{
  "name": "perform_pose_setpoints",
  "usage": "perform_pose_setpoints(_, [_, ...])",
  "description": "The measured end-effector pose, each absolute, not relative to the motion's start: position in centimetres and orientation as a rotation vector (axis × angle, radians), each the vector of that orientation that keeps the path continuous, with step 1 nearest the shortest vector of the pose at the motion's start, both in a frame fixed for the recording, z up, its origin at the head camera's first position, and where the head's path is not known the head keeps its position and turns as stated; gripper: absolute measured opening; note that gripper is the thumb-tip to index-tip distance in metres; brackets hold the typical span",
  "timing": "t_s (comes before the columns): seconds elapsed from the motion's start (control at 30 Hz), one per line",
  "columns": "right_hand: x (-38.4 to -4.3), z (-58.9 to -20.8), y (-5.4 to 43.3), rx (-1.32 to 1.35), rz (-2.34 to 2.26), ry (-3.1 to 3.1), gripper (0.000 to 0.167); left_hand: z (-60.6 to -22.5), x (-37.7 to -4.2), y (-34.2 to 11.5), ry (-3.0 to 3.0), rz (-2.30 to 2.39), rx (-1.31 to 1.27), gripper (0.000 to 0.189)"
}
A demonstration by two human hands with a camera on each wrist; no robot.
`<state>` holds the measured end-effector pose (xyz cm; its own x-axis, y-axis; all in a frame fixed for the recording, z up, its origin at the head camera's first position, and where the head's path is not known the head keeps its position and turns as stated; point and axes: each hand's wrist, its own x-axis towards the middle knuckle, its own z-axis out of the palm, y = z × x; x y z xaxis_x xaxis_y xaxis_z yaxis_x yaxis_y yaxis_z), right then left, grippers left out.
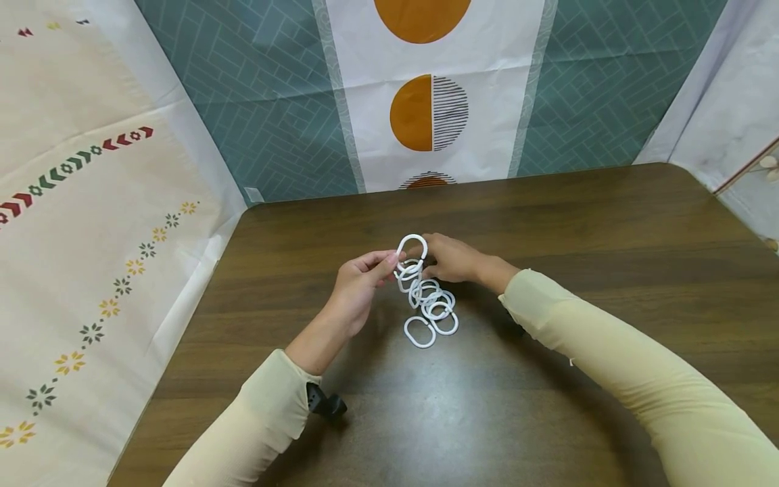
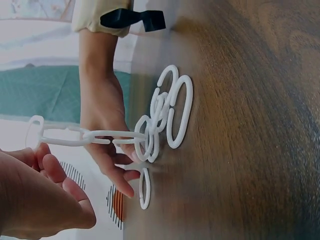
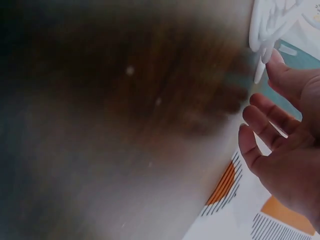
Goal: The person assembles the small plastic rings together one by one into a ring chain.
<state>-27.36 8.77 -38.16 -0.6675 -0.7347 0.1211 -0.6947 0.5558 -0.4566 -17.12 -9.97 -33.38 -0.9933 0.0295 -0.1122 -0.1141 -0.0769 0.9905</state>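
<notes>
Head view: a chain of white links (image 2: 112,133) hangs from the left hand (image 1: 359,287), just below the centre of the picture, its lower links bunched in a heap (image 2: 159,111) on the brown table (image 1: 548,419). The left finger and thumb pinch near the topmost ring (image 1: 411,236), which stands up above the fingertips. From that ring, the left hand lies toward 8 o'clock and the right hand (image 1: 455,260) toward 3 o'clock. The two hands are apart, with the chain between them.

The right hand's fingers are spread and loosely bent, its thumb close by the links in the right wrist view; whether it touches them I cannot tell. At 7 o'clock from the heap lies the nearest ring (image 1: 418,346); whether it is linked to its neighbours is unclear. In the left wrist view another ring (image 2: 147,188) stands at the right fingertips, toward 6 o'clock from the heap.

Farther out, the left sleeve (image 1: 262,412) comes in from 7 o'clock and the right sleeve (image 1: 615,365) from 4. A black device (image 1: 325,404) sits at the left cuff. Beyond the table at 12 o'clock hangs a white banner (image 1: 359,54) with orange circles, flanked by teal cloth (image 1: 255,101); a cream patterned cloth (image 1: 73,237) fills 9 o'clock.
</notes>
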Motion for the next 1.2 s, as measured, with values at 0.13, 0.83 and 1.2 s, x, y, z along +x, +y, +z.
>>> perform_pose_setpoints(0.13, [-27.4, -38.3, 8.4, -1.252, -0.635, 2.721, 0.053, -33.5, -17.1, -9.9, 2.059, 2.240, -0.082, 0.024])
perform_pose_setpoints(0.83, [-28.0, -36.7, 10.5, -1.107, -0.850, 2.679, 0.009, -33.5, -17.4, -10.2, 2.043, 2.235, -0.095, 0.019])
perform_pose_setpoints(1.2, [-26.2, -33.6, 13.9, -0.825, -1.195, 2.669, 0.012, -33.5, -17.5, -10.2, 2.013, 2.229, -0.101, 0.030])
